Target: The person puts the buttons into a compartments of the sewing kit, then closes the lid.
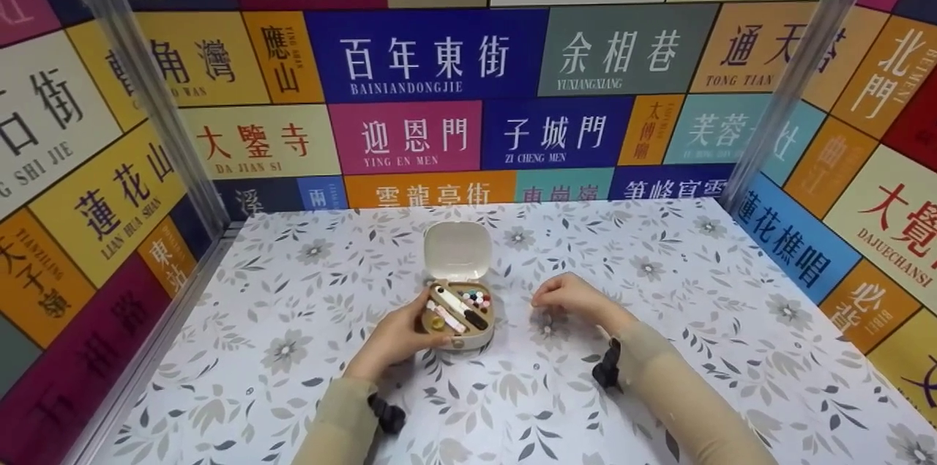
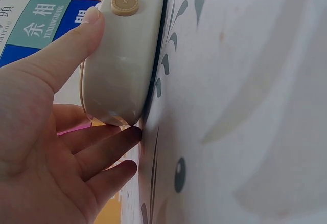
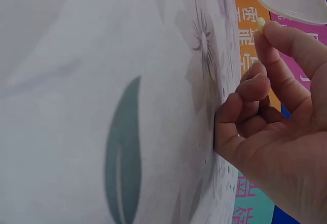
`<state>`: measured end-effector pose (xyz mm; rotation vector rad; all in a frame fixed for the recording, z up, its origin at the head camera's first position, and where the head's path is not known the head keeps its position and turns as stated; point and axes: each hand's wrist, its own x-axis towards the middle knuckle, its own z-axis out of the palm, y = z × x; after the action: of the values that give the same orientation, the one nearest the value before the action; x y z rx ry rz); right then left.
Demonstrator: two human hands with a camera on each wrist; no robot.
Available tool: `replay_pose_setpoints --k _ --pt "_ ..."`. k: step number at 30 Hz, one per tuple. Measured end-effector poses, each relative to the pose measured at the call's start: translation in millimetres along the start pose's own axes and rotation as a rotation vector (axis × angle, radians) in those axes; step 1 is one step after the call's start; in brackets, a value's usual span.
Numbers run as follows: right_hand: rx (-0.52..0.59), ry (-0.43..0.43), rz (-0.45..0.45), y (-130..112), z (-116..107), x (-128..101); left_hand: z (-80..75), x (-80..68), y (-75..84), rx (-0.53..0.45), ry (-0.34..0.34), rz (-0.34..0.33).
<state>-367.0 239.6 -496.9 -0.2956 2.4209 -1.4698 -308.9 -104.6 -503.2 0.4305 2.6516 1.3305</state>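
Observation:
A small cream case (image 1: 479, 340) with rounded corners stands on the table, its lid (image 1: 457, 251) raised at the back. Inside its brown divided tray lie a white-and-black slim tool (image 1: 460, 305), small coloured beads or pinheads (image 1: 477, 298), pinkish-white pieces (image 1: 445, 318) and a gold-coloured bit (image 1: 438, 322). My left hand (image 1: 401, 333) grips the case from its left side, thumb at the front edge near the button-shaped catch (image 2: 125, 4). To the right of the case, my right hand (image 1: 578, 300) pinches a tiny pale yellow piece (image 3: 261, 23) between thumb and forefinger; its kind is too small to tell.
The table (image 1: 293, 392) has a white cover printed with grey leaves and flowers. Panels with coloured place-name signs (image 1: 424, 55) stand behind it and on both sides. Black straps (image 1: 606, 364) sit on both wrists.

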Motion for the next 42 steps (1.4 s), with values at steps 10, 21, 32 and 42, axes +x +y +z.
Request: replay_pose_setpoints --k 10,21,32,42 --pt "0.041 0.011 0.003 -3 -8 -5 0.2 1.6 -1.1 -0.005 -0.002 0.010" --pt "0.020 0.029 0.025 -11 -11 -3 -0.1 2.4 -0.1 0.019 -0.009 0.026" --pt "0.009 0.049 0.055 -19 -8 1 -0.1 2.0 -1.4 0.003 -0.003 0.000" --pt "0.007 0.059 0.033 -21 -4 6 -0.2 1.7 1.2 -0.011 -0.016 -0.033"
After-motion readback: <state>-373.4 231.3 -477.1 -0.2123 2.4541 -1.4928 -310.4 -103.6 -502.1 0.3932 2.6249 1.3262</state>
